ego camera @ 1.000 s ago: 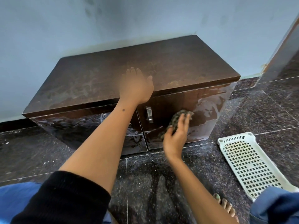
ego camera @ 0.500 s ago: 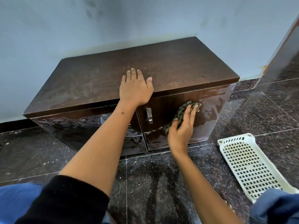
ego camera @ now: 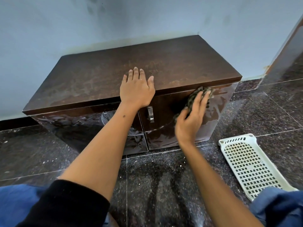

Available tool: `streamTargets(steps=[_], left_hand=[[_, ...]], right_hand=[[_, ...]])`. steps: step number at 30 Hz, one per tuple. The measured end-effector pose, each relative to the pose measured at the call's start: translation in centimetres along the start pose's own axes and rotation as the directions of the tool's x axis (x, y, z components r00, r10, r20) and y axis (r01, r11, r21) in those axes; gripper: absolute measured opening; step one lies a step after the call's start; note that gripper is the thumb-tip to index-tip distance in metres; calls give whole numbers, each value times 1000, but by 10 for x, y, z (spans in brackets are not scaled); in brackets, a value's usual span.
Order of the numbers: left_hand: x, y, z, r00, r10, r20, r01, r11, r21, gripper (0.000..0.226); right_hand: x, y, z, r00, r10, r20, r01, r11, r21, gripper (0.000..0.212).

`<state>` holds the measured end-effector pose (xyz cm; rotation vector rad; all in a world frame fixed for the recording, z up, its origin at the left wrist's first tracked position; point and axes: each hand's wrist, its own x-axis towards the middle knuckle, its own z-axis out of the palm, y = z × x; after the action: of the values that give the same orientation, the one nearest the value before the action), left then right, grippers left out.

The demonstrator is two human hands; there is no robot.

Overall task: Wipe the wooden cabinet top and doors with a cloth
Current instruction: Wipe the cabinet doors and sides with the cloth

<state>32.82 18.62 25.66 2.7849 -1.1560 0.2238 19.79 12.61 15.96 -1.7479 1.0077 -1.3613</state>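
The left hand (ego camera: 136, 90) lies flat, fingers spread, on the near edge of the wooden cabinet (ego camera: 114, 79) top, holding nothing. The right hand (ego camera: 191, 119) presses a dark checked cloth (ego camera: 196, 97) against the upper right door (ego camera: 165, 122), its grip loose over it. A white perforated tray (ego camera: 247, 164) lies on the floor, right.

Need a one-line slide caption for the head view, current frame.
Right hand presses a cloth against the cabinet's right door near its top edge, while the left hand rests flat on the cabinet top.

Single head-worn view, forward and steeply down, close above cabinet (ego camera: 131, 63) and floor (ego camera: 49, 153).
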Motion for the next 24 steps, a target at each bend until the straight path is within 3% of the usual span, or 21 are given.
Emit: streamTargets(steps=[3,8,13,16,19,24], left_hand=[[1,0,0,1000,-2,-2,2,1000,5,61],[1,1,3,1000,-6,-19,6,1000,17,60],[1,2,0,1000,-22,6,22,999,27,60],[2,2,-4,998,-19,53,17,999,27,60],[4,5,-6,994,-40,104,38,999,21,62],[11,27,-9,981,-92,169,92,996,8,77]], right_hand=[[-15,2,2,999,-9,47,7,999,40,66],[10,15,-14,973,229,-34,-228,973,36,66],[12,11,-18,1000,29,-7,-29,1000,-9,66],[4,19,-22,994,104,45,-105,994,23,65],[17,24,-32,975,222,12,-222,974,41,63],[27,13,-37,999,31,15,-30,999,-24,65]])
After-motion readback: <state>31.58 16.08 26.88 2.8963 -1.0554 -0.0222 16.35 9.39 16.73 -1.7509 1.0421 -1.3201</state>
